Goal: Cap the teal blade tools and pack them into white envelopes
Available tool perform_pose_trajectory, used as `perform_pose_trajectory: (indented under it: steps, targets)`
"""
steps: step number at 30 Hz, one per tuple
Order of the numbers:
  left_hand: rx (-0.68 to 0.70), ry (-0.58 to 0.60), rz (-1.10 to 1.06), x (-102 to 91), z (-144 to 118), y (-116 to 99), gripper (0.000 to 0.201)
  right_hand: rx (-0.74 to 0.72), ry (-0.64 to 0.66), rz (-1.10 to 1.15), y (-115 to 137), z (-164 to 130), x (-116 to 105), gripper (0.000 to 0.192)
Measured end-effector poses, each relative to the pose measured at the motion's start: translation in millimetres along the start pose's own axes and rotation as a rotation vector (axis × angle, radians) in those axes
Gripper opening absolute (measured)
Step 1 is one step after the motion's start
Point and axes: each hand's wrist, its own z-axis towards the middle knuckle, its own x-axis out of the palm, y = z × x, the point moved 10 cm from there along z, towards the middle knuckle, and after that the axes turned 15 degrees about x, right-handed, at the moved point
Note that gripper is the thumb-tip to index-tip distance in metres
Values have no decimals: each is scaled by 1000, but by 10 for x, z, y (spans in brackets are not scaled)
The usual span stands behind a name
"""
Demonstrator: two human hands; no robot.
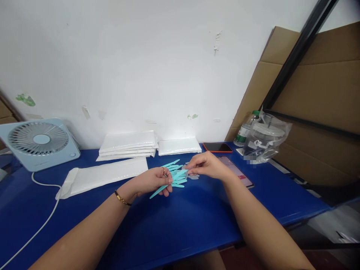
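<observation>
Teal sticks (176, 174) fanned between hands — left hand (153, 180), right hand (206, 165).

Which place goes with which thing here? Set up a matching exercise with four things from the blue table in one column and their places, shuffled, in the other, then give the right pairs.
Things:
1. teal plastic sticks
2. desk fan
3. phone with the red case
4. water bottle

Places:
A. far left of the table, its white cable trailing toward the front
B. leaning by the cardboard, behind a clear bag
C. between the left hand and the right hand
D. lying flat by the wall, right of the white mailer stacks

Pairs: 1-C, 2-A, 3-D, 4-B
</observation>
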Motion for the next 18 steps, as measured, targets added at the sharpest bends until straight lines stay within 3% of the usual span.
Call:
perform_pose_trajectory:
  steps: [4, 8, 15, 18]
  targets:
    - [53, -134, 39, -176, 7, -55, 26, 55, -115, 68, -102, 5, -243, 26]
    - [82, -198, 141, -272, 6, -103, 28, 134, -130, 95, -237, 44, -276, 31]
    - [103, -231, 552, -312, 18, -74, 31, 149, -56, -204, -339, 105, -120, 35]
    - [133, -233, 710, -324, 38, -89, 28, 152, -110, -329, -391, 119, -201, 27]
